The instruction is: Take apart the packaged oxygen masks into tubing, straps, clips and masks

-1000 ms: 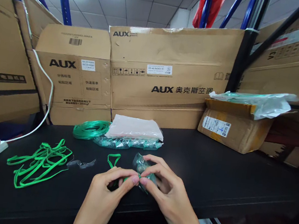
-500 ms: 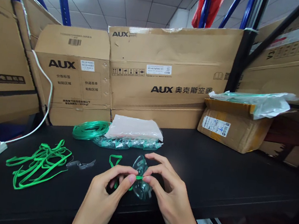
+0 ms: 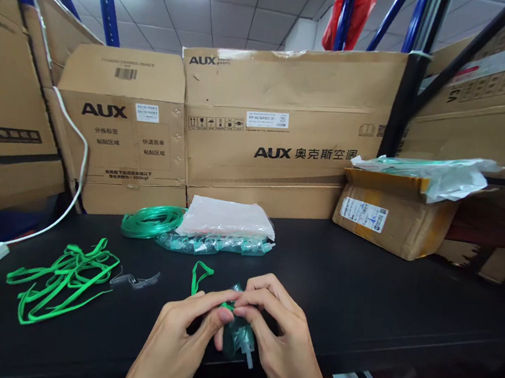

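Observation:
Near the front edge of the black table, my left hand (image 3: 186, 331) pinches a green strap (image 3: 228, 305) between thumb and fingers. My right hand (image 3: 278, 333) is closed at the same spot, its fingertips touching the strap and the clear green mask (image 3: 240, 335). The mask hangs between both hands, its small tube pointing down toward me. Part of the mask is hidden behind my fingers. A loop of the strap (image 3: 200, 274) stands out beyond my left hand.
Loose green straps (image 3: 69, 277) and a clear strip (image 3: 135, 279) lie at left. Coiled green tubing (image 3: 151, 221) and a white packet (image 3: 227, 218) on bagged green pieces (image 3: 213, 244) lie behind. An open carton (image 3: 383, 211) stands at back right, with AUX boxes (image 3: 283, 125) behind.
The mask has turned and tilted, so its small tube now shows below. My fingers have drawn closer together over it, and the strap loop has shifted slightly right.

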{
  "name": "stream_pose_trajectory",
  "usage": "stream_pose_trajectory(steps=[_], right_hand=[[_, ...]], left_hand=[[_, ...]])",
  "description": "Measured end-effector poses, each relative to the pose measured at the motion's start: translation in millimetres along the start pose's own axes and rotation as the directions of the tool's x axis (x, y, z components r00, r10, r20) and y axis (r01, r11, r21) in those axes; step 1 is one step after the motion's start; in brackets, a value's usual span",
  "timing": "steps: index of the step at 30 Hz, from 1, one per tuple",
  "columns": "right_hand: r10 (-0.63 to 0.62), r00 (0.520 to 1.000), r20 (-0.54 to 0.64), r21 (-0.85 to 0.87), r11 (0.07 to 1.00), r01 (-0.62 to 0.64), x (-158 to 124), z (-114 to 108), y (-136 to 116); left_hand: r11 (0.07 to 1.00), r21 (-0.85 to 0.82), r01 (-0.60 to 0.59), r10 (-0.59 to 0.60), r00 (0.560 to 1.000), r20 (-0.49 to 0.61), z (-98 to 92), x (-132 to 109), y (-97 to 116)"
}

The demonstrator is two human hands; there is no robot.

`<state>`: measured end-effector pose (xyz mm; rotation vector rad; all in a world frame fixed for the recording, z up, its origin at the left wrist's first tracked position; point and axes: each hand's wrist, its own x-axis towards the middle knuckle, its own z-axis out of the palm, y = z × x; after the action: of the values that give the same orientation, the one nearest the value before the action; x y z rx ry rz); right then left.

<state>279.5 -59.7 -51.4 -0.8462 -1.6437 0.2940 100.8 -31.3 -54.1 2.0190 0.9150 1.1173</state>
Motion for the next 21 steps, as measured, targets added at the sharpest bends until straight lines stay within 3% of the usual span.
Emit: stream_pose_trajectory(steps=[4,9,13,17,21], right_hand=[[-0.043,0.999,-0.007,-0.016,0.999,0.042,-1.7,-1.0,1.8],[-0.082,0.996,-0.018,-0.023,0.996,0.081,-3.5,-1.4,2.8],[-0.058,0.998,-0.013,0.008,0.998,0.059,-2.4,-2.5,0.7],[-0.008,1.000,-0.023,0.049,0.999,0.009,-0.4,-6.3,-2.7],[0.019,0.998,-0.053,0.070,0.997,-0.016,0.4,-9.3,-4.7]], left_hand=[[1.000,0.003,0.015,-0.016,1.000,0.014,2.5,1.1,-3.5],[0.994,0.074,-0.077,0.079,0.997,-0.025,4.0,1.4,-5.4],[0.979,0.147,-0.143,0.152,0.987,-0.056,4.2,1.6,-1.3],[0.968,0.202,-0.148,0.175,0.977,-0.124,4.9,1.2,4.1],[0.958,0.235,-0.163,0.196,0.973,-0.124,4.8,0.2,4.3]])
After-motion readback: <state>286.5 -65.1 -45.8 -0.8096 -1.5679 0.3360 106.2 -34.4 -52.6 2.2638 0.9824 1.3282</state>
